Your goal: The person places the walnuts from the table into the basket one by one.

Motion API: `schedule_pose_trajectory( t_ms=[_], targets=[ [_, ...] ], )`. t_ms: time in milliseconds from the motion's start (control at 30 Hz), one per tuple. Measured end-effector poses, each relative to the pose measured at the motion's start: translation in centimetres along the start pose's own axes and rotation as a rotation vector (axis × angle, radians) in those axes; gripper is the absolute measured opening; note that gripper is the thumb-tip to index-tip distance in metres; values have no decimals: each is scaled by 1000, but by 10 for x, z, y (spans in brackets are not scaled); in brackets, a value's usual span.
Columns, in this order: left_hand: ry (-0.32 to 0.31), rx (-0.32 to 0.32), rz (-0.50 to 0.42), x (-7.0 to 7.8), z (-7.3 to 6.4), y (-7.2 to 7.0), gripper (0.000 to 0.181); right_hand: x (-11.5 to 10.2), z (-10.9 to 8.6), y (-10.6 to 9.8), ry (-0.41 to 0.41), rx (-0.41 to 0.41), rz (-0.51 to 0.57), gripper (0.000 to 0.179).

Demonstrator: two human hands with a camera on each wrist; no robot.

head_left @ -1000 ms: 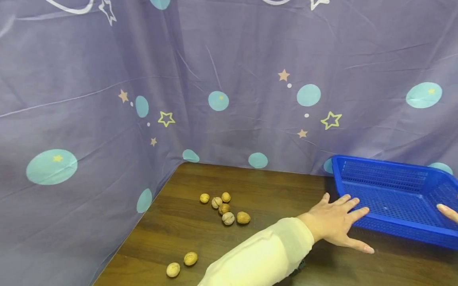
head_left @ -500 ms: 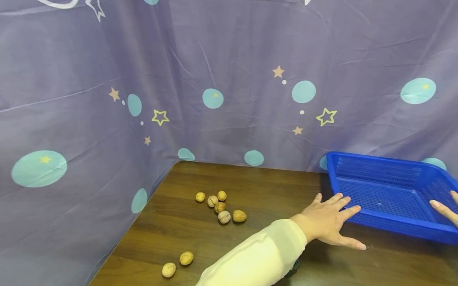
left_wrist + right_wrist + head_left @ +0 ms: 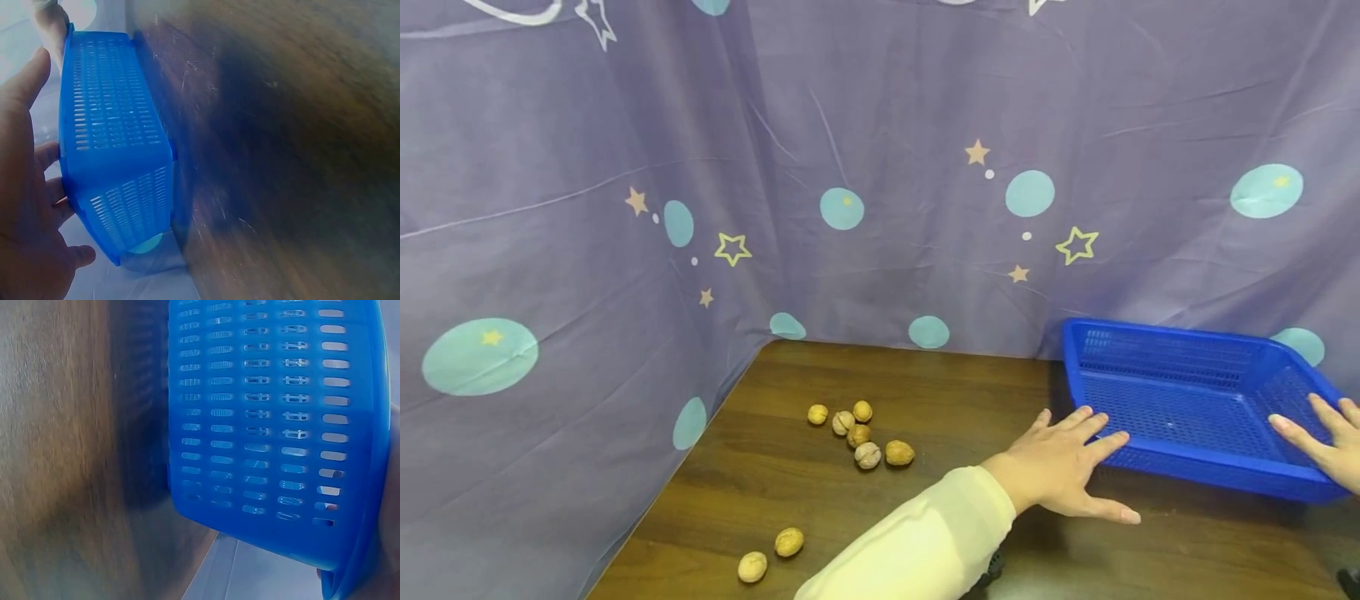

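Observation:
A blue plastic mesh basket (image 3: 1195,467) stands on the table at the right, near the backdrop. My left hand (image 3: 1060,467) lies with spread, straight fingers at its near-left corner; in the left wrist view, the fingertips (image 3: 55,187) meet the rim from outside. At the right end, my right hand (image 3: 1333,446) has extended fingers over the rim; the right wrist view shows only a sliver of that hand beside the slotted wall (image 3: 269,412). Part of the right hand lies outside the head view. No contents show inside the basket.
Several walnuts (image 3: 859,435) form a loose group left of the left hand, and two more walnuts (image 3: 789,542) lie nearer the front-left edge. A purple patterned cloth (image 3: 887,250) hangs behind and left of the wooden table (image 3: 715,492).
The basket has slid a little left along the table, both hands moving with it. More of the right hand has come into view. The walnuts have stayed in place while the head view shifted slightly.

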State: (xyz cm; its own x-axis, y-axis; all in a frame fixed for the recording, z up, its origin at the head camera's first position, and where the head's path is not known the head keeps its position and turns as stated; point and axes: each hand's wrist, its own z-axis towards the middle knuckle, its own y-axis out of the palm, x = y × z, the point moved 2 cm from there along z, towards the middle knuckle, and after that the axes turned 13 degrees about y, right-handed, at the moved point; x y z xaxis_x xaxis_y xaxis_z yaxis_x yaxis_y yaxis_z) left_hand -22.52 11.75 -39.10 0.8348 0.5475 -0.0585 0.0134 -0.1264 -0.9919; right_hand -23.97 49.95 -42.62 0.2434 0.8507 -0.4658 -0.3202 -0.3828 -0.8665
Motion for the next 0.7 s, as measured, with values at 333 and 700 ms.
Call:
schedule_pose_trajectory(
  t_ms=[333,700],
  targets=[
    [28,55,7,-9,-26,4,95,-25,-10,-2,-31,-70,-191,91],
    [76,106,-9,-21,-56,6,95,-56,-25,-1,-100,-186,-234,89]
  ],
)
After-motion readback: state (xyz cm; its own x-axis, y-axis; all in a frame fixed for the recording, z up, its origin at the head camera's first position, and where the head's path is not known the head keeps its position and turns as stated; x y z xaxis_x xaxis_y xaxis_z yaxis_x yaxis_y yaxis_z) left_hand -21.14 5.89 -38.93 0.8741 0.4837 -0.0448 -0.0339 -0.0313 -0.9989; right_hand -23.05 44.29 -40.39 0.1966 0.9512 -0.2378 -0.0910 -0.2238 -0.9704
